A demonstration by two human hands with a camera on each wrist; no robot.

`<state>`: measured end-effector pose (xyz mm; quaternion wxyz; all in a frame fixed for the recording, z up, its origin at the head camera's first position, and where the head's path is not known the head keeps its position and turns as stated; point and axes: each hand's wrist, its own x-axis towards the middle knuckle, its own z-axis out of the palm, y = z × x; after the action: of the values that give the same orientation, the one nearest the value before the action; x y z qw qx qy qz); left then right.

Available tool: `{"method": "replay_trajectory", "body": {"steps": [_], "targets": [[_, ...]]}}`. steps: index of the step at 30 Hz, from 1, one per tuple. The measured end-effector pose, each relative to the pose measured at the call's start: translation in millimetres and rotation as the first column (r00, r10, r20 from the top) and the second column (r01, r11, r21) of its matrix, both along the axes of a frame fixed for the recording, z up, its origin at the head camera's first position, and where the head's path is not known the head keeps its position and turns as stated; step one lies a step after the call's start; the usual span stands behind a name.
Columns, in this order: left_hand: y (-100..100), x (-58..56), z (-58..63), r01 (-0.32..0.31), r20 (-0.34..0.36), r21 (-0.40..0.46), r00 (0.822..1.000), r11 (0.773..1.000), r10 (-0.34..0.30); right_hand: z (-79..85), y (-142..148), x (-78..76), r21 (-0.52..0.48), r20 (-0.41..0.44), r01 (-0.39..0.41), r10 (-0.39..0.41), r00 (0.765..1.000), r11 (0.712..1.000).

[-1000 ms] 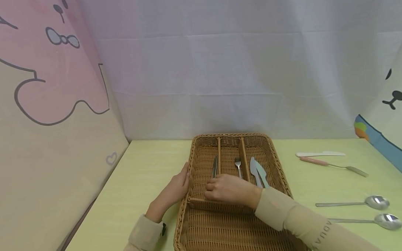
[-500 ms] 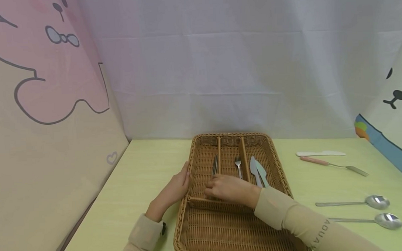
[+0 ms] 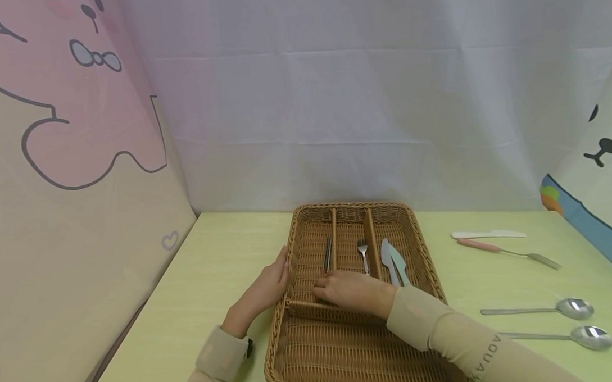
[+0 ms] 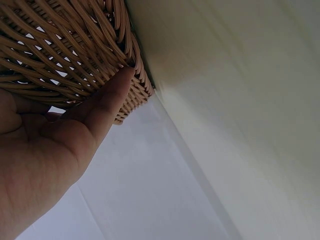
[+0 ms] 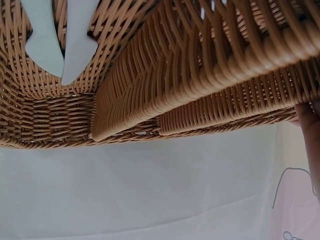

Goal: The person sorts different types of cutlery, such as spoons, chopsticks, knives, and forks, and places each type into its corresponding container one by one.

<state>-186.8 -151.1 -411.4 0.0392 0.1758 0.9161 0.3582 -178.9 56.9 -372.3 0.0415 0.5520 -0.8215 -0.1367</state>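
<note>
A brown wicker cutlery tray [image 3: 337,353] with dividers stands on the table. My left hand [image 3: 264,285] rests against its left outer wall, fingers stretched along the weave. The left wrist view shows this hand [image 4: 55,145] touching the wicker too. My right hand [image 3: 355,290] reaches into the left compartment and holds the near ends of thin dark chopsticks [image 3: 327,252]; its fingertips are mostly hidden. Part of a finger [image 5: 311,140] shows by a divider in the right wrist view. A small fork [image 3: 363,253] lies in the middle compartment, two pale knives [image 3: 386,258] in the right one.
To the right on the yellow table [image 3: 226,239] lie a white knife [image 3: 490,234], a pink-handled fork [image 3: 482,245] and two metal spoons [image 3: 573,308] [image 3: 591,337]. A pale cloth [image 3: 333,100] hangs behind the tray.
My right hand has shifted slightly toward the near side, and the chopsticks show a little more, slightly spread. My left hand and the tray stay in place.
</note>
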Motion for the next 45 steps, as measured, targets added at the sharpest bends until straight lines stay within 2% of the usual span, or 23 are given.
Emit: {"method": "replay_trajectory", "body": {"steps": [10, 18, 25, 28, 35, 42, 45], "targets": [[0, -0.5, 0.4, -0.002, -0.018, -0.010, 1.000, 1.000, 0.002, -1.4, 1, -2.1, -0.038, -0.006, -0.037, 0.037, 0.999, 0.999], [0, -0.4, 0.3, 0.003, -0.026, -0.007, 1.000, 1.000, -0.003, -0.9, 3, -2.7, -0.044, -0.036, -0.024, 0.022, 0.999, 0.999], [0, 0.2, 0.5, 0.014, -0.062, -0.032, 0.998, 0.999, -0.016, 5.1, 7, -3.2, -0.116, 0.005, -0.006, 0.007, 1.000, 0.993], [-1, 0.2, 0.3, 0.018, -0.063, -0.029, 0.998, 0.999, -0.020, 7.6, 10, -3.1, -0.126, -0.014, -0.018, 0.016, 1.000, 0.992], [0, 0.0, 0.7, 0.003, -0.037, -0.024, 0.999, 1.000, -0.004, 15.0, 18, -5.8, -0.107, -0.135, -0.018, 0.003, 0.991, 0.994], [0, -0.1, 0.0, -0.003, -0.058, -0.023, 0.998, 1.000, 0.001, 23.3, 33, -7.8, -0.209, -0.153, -0.026, -0.006, 0.988, 0.978], [0, -1.0, -0.4, -0.003, -0.042, -0.021, 0.999, 1.000, 0.002, 27.5, 41, -8.0, -0.229, -0.168, -0.020, -0.019, 0.986, 0.973]]}}
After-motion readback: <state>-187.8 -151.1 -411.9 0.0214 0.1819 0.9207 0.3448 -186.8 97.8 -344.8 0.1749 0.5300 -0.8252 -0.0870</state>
